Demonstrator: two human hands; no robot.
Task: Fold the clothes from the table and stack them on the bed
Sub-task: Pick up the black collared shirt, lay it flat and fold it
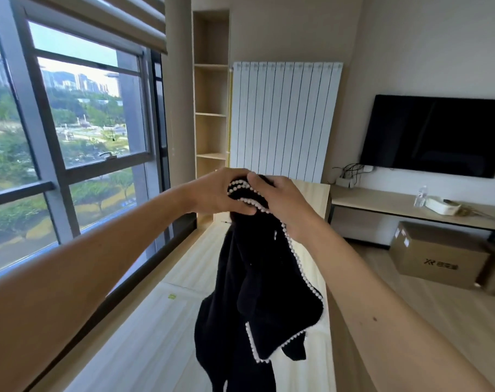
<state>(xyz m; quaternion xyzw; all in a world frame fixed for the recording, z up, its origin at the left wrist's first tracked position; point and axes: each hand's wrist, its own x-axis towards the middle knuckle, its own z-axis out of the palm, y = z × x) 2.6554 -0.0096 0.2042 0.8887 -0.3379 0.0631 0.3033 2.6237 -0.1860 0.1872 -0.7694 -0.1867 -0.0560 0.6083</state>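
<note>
Left hand point(220, 190) and right hand point(280, 205) both pinch the top edge of a black garment point(254, 292), which hangs unfolded over the pale bed point(155, 335). No folded stack visible; folding looks barely started.

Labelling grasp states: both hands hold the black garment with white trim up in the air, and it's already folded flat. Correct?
Not folded. The head view shows both the left hand and right hand pinching the top of the black garment, which hangs loose and bunched in the air.
</note>
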